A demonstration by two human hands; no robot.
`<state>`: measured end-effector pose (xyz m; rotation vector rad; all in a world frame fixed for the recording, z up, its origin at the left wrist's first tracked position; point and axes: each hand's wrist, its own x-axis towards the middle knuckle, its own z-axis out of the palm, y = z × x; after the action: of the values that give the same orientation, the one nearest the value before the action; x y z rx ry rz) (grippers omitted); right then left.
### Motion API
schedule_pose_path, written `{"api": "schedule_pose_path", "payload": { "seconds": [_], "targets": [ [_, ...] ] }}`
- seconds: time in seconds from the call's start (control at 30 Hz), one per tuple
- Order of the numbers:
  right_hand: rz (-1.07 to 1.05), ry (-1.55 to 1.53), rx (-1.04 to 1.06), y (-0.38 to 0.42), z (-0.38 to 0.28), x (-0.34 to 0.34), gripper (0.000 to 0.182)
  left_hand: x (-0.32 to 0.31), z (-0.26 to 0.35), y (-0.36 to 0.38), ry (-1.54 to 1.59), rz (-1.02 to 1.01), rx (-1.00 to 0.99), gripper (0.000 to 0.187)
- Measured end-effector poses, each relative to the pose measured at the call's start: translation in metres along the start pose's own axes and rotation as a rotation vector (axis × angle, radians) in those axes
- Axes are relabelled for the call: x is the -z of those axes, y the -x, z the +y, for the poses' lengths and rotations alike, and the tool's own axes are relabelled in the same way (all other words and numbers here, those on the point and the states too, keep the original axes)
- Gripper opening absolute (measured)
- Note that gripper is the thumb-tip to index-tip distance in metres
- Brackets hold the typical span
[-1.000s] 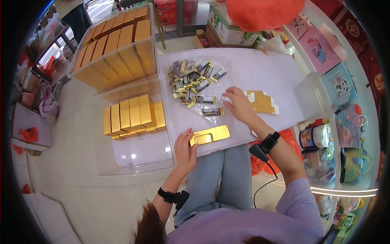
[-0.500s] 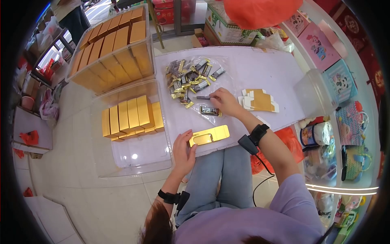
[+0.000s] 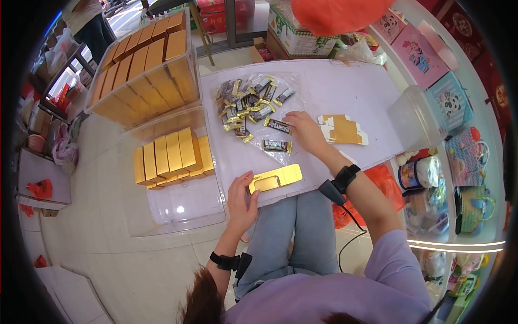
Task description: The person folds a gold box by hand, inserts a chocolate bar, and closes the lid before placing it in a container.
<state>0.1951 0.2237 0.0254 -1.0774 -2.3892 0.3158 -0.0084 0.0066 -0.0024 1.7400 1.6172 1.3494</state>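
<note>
My left hand point(image 3: 242, 201) holds the left end of a gold box point(image 3: 275, 179) with a cut-out window, near the table's front edge. The fingers of my right hand point(image 3: 303, 128) are closed on the right end of a dark wrapped bar point(image 3: 277, 126). Just below it lies another wrapped bar point(image 3: 277, 146) on a clear plastic sheet. A pile of dark and gold wrapped bars point(image 3: 245, 105) is spread further back on the same sheet. Flattened gold and white boxes point(image 3: 343, 130) lie to the right of my right hand.
At the left, one clear bin point(image 3: 145, 86) is packed with upright gold boxes. In front of it, a lower clear container point(image 3: 178, 215) holds several more. An empty-looking translucent tub point(image 3: 413, 123) sits at the table's right end. Shelves with bags line the right side.
The bar at my right hand now lies with its broad labelled face visible; before, it showed a thin dark edge. My left hand keeps its hold on the gold box. The view has shifted slightly.
</note>
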Motion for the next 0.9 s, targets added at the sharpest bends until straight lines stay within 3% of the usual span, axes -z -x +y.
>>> {"api": "schedule_pose_path", "payload": {
  "seconds": [0.13, 0.23, 0.33, 0.4, 0.53, 0.6, 0.63, 0.7, 0.73, 0.8, 0.9],
  "targets": [
    [-0.019, -0.066, -0.006, -0.006, -0.011, -0.005, 0.028, 0.002, 0.002, 0.0, -0.006, -0.013, 0.01, 0.037],
    [-0.167, -0.016, -0.024, -0.008, -0.01, -0.007, 0.027, 0.002, 0.002, 0.0, -0.023, -0.027, 0.009, 0.036],
    [-0.114, 0.014, -0.145, -0.006, -0.018, -0.007, 0.024, 0.002, 0.001, 0.0, -0.029, -0.027, 0.0, 0.036],
    [-0.224, 0.012, -0.376, -0.008, -0.026, -0.003, 0.025, 0.002, 0.0, 0.0, -0.025, -0.027, -0.008, 0.036],
    [-0.181, 0.043, -0.356, -0.008, -0.025, 0.002, 0.028, 0.002, 0.002, 0.0, -0.04, -0.021, -0.006, 0.036],
    [-0.109, 0.213, 0.027, -0.005, -0.025, 0.014, 0.033, 0.001, 0.001, 0.0, -0.042, -0.02, -0.007, 0.035],
    [-0.109, 0.212, 0.027, -0.004, -0.019, 0.011, 0.033, 0.001, 0.001, 0.0, -0.035, -0.008, -0.011, 0.037],
    [-0.058, 0.268, 0.304, -0.003, -0.001, 0.0, 0.037, 0.001, 0.001, 0.0, -0.029, 0.005, -0.015, 0.039],
    [-0.058, 0.267, 0.305, -0.003, -0.003, 0.003, 0.037, 0.002, 0.001, 0.0, -0.027, -0.007, -0.011, 0.037],
    [-0.252, 0.291, 0.028, 0.0, -0.007, 0.01, 0.036, 0.002, 0.001, 0.001, -0.026, -0.019, -0.004, 0.035],
    [-0.144, 0.279, -0.046, 0.008, -0.002, 0.012, 0.034, 0.0, 0.001, -0.001, -0.032, 0.005, -0.021, 0.039]
  ]
}}
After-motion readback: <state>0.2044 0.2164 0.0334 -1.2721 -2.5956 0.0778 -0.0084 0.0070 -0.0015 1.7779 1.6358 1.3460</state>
